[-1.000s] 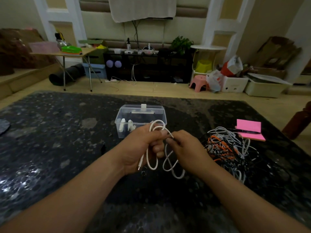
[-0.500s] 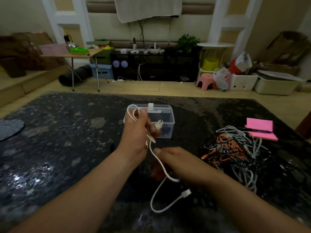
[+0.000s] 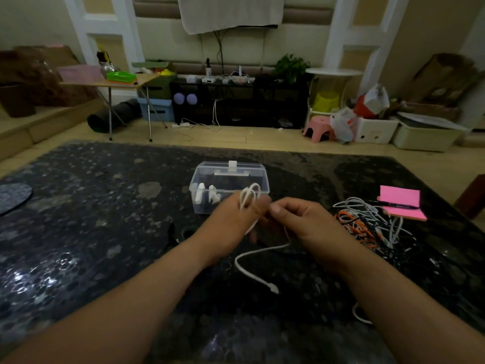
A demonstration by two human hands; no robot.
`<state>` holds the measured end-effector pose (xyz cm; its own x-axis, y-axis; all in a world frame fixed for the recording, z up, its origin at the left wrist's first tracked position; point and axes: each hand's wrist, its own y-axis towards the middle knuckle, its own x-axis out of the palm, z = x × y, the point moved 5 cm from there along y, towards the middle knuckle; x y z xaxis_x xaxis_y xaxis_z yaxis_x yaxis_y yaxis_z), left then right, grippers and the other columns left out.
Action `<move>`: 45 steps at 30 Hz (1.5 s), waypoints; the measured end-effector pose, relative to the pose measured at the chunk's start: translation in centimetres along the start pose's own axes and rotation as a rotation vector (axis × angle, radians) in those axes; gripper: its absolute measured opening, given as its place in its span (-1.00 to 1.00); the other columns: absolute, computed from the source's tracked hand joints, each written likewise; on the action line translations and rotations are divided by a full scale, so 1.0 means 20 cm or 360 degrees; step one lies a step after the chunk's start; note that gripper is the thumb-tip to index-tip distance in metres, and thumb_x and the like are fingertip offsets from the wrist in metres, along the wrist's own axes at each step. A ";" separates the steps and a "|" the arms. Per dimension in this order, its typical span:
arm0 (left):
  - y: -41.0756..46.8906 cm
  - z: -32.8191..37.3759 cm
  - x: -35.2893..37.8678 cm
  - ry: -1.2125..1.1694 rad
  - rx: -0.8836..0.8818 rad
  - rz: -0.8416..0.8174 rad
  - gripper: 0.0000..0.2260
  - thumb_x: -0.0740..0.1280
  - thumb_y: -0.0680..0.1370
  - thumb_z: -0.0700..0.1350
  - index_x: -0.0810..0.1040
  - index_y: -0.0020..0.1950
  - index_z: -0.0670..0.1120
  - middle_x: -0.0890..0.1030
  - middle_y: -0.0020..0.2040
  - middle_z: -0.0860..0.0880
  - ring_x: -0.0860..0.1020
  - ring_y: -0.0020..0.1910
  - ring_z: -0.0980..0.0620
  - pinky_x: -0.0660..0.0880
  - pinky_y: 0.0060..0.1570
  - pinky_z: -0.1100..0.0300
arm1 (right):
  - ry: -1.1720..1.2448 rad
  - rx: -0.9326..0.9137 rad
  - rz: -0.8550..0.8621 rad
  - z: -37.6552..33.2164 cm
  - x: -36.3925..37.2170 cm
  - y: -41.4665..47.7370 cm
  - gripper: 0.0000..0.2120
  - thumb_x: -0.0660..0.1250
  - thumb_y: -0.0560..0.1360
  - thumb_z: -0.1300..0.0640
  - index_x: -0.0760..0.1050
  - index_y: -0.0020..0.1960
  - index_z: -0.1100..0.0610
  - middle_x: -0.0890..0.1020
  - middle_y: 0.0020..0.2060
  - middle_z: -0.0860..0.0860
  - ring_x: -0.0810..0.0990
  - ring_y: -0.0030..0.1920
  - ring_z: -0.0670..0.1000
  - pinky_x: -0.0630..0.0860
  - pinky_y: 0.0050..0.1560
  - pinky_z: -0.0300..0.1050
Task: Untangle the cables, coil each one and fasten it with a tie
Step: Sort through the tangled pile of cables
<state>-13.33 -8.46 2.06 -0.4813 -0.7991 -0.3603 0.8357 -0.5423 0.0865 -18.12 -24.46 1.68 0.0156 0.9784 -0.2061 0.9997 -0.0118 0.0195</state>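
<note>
A white cable (image 3: 258, 254) is held above the middle of a dark speckled table (image 3: 78, 232), its loops wrapped over the left hand (image 3: 231, 224), which grasps them, while its free end trails down toward the near edge. The right hand (image 3: 304, 222), just right of the left, pinches the same cable. A clear plastic box (image 3: 228, 179) sits just beyond the hands; a tangled pile of cables (image 3: 367, 222) lies to the right, beside a pink notepad (image 3: 401, 202).

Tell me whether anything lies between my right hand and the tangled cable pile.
Nothing visible does. The tangled cable pile lies just right of the right hand, with only bare table between. That hand pinches the white cable looped round the left hand.
</note>
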 end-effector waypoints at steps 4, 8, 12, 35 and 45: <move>-0.02 0.00 0.09 -0.0174 -0.0057 -0.0237 -0.67 0.35 0.69 0.06 0.54 0.02 -0.22 0.46 -0.41 -0.04 0.41 -0.44 0.04 0.37 -0.40 0.18 | -0.0027 0.0027 0.0105 0.00 -0.03 0.02 -0.82 0.44 0.62 0.02 0.72 -0.09 0.08 0.73 -0.18 0.16 0.61 -0.19 0.09 0.55 -0.06 0.08; -0.02 0.02 0.07 -0.0332 -0.0143 -0.0260 -0.74 0.30 0.71 0.09 0.44 0.03 -0.10 0.29 -0.39 0.00 0.24 -0.44 0.09 0.24 -0.42 0.25 | -0.0250 -0.0060 0.0113 -0.03 -0.11 0.03 -0.86 0.49 0.57 -0.05 0.70 -0.09 0.00 0.73 -0.14 0.15 0.63 -0.19 0.19 0.57 -0.06 0.16; -0.03 -0.01 0.03 -0.0057 -0.0166 -0.0173 -0.69 0.32 0.70 0.08 0.39 -0.15 -0.05 0.36 -0.39 -0.05 0.33 -0.44 0.06 0.32 -0.42 0.27 | -0.0615 -0.0055 -0.0017 -0.06 -0.19 0.01 -0.86 0.45 0.59 -0.06 0.70 -0.05 -0.02 0.74 -0.17 -0.04 0.68 -0.18 -0.09 0.55 -0.08 -0.09; 0.02 -0.08 0.00 -0.1485 -0.0416 0.0479 -0.68 0.21 0.74 0.06 0.60 0.04 -0.15 0.68 -0.16 -0.17 0.71 -0.09 -0.13 0.66 0.08 -0.08 | -0.0653 -0.0042 -0.0233 0.09 0.16 -0.01 -0.95 0.45 0.59 0.08 0.66 -0.04 0.03 0.73 -0.19 -0.10 0.68 -0.17 -0.15 0.62 0.00 -0.03; -0.01 -0.11 -0.09 -0.0423 -0.0385 0.0058 -0.82 0.40 0.66 0.00 0.57 -0.01 -0.10 0.53 -0.31 0.00 0.38 -0.43 0.11 0.28 -0.51 0.28 | -0.1310 -0.0098 -0.0242 0.12 0.01 -0.01 -0.88 0.43 0.60 -0.02 0.56 -0.10 -0.12 0.60 -0.12 -0.12 0.57 -0.10 -0.20 0.49 -0.03 -0.19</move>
<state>-12.10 -6.43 0.70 -0.4753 -0.8736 -0.1043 0.8768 -0.4604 -0.1386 -18.30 -24.67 -0.81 -0.0885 0.5050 -0.8586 0.9896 0.1428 -0.0180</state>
